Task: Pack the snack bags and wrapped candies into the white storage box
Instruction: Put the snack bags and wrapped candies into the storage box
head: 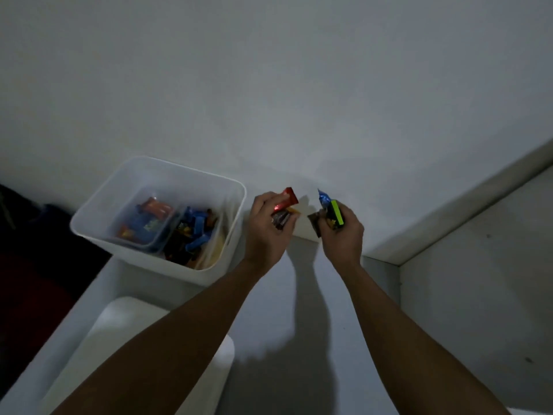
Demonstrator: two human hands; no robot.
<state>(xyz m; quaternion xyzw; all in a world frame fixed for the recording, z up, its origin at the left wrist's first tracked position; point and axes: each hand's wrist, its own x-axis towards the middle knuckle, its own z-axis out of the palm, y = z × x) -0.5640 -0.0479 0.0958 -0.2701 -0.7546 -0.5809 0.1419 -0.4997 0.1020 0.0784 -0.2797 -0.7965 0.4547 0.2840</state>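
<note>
The white storage box (98, 211) stands at the left on a white surface, open at the top. Inside it lie several wrapped candies (194, 232) in blue, black and orange, and a clear tub with snack bags (149, 220). My left hand (266, 232) is just right of the box, shut on a red wrapper (288, 199) and a dark candy. My right hand (342, 232) is beside it, shut on a blue wrapper (323, 196), a green packet (335, 214) and a brown one.
A white lid or second container (125, 319) lies in the near left, under my left forearm. A pale wall fills the upper view. A raised white ledge (449, 217) runs along the right. Dark floor shows at far left.
</note>
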